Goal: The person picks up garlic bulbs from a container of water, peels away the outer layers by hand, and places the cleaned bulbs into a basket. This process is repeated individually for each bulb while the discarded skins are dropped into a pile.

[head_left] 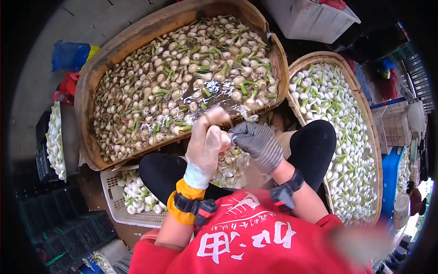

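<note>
My left hand (205, 144), in a pale, thin glove, is closed around a garlic bulb (225, 140) in front of my lap; its upper fingers are smeared by motion. My right hand (258, 145), in a grey striped glove, has its fingers curled against the same bulb, which they partly hide. Just beyond both hands stands a big brown tub (86, 116) of water, filled with unpeeled garlic bulbs (182, 77) on short green stems. Below my hands, between my knees, lie more pale bulbs or peelings (230, 169), partly covered by my arms.
At right, a long tan tub (375, 173) holds white garlic with green stems. A white plastic basket (112, 192) with several cleaned bulbs sits by my left knee. Dark crates (73, 228) are stacked at lower left. A white bin (315, 20) stands at the top right.
</note>
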A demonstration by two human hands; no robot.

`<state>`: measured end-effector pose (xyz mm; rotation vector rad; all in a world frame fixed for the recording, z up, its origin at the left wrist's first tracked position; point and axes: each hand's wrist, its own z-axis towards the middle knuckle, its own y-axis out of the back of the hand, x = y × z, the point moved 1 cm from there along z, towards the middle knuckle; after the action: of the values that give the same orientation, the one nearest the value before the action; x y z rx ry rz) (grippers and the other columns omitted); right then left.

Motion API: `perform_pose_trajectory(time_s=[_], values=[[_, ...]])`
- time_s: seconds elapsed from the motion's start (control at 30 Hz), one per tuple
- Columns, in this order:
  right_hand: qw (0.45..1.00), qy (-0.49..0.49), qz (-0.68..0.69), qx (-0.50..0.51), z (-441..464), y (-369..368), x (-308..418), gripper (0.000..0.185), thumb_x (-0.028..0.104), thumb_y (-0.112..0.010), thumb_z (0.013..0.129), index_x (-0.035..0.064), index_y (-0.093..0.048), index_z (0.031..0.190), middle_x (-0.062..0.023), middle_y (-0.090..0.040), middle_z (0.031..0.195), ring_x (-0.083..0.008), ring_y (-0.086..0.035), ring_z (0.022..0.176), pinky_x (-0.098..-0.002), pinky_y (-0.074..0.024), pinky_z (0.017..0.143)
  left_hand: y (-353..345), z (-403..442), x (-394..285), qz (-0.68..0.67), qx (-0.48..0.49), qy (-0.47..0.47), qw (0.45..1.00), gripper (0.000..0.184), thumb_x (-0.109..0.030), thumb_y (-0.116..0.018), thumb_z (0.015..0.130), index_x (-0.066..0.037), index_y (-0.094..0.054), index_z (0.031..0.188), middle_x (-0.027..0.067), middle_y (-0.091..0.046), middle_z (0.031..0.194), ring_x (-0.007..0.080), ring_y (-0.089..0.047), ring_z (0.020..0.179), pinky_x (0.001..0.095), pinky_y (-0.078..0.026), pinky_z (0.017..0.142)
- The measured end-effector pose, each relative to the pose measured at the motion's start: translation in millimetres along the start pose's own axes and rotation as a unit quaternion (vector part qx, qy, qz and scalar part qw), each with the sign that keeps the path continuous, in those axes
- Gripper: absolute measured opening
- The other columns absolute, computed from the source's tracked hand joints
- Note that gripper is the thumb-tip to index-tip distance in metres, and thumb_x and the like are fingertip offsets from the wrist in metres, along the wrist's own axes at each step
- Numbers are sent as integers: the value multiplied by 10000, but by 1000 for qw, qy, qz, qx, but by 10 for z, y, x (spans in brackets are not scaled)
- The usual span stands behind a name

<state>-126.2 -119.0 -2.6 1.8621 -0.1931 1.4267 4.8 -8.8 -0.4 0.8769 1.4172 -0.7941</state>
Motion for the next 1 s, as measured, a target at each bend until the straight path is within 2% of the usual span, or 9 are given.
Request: perform_pose_trajectory(time_s=[0.1,0.23,0.37,0.43,0.57,0.67,0.8,0.9,1.0], values=[[971,-5,217,101,-168,-61,101,263,275,-679,821,26,-661,902,-162,-630,823,-346,-616,765,-417,-496,695,-83,-215,-95,-193,-123,-9,973,635,-402,-493,1012,32,-321,1442,91,-568,1176,128,-574,900,267,-485,762],[988,145,-34,42,-168,-219,149,218,251,-672,828,41,-614,843,-154,-618,791,-350,-585,728,-421,-484,685,102,-252,-4,-220,20,51,974,557,-409,-474,1012,31,-444,1353,54,-590,990,113,-545,860,237,-457,692],[969,87,20,-229,-1,213,353,135,170,-623,879,36,-608,890,-150,-645,860,-277,-625,786,-364,-495,709,89,-440,-217,-306,49,147,939,447,-407,-388,1033,-24,-559,1188,81,-635,946,107,-554,671,240,-399,547],[871,221,-53,-435,319,386,-324,103,120,-604,903,29,-630,944,-121,-672,924,-207,-635,834,-322,-502,735,65,-499,-252,-273,3,164,948,544,-510,-340,1025,-34,-564,1166,84,-636,866,97,-493,534,229,-357,469],[954,197,63,-218,40,389,153,212,189,-674,892,22,-667,1022,-94,-693,900,-182,-653,832,-314,-513,767,90,-514,-127,-354,54,181,916,696,-671,-395,949,-19,-591,1090,72,-638,811,87,-510,528,206,-362,457],[995,32,-89,43,-203,56,256,306,329,-686,848,26,-717,879,-99,-674,813,-229,-654,779,-325,-508,734,-18,-535,-67,-330,55,163,928,725,-723,-439,900,-31,-592,1052,71,-648,827,78,-552,564,192,-405,469],[994,84,0,-74,-264,-18,242,182,203,-720,836,23,-690,834,-119,-640,777,-242,-619,711,-344,-479,658,-92,-553,-189,-194,55,196,960,291,-298,-576,898,-29,-547,1005,74,-644,846,80,-543,531,202,-434,471],[960,90,-40,-261,-148,263,419,191,173,-689,868,19,-611,786,-141,-597,717,-306,-586,659,-406,-458,610,-71,-623,-284,-226,68,245,940,283,-275,-570,887,-20,-555,1010,67,-638,827,79,-527,521,205,-406,454],[968,88,-26,-232,-71,385,327,156,155,-655,912,9,-661,858,-103,-634,763,-203,-580,673,-322,-472,646,-65,-686,-263,-198,49,179,962,376,-363,-453,976,-10,-576,1015,71,-637,779,76,-493,475,200,-357,409]])
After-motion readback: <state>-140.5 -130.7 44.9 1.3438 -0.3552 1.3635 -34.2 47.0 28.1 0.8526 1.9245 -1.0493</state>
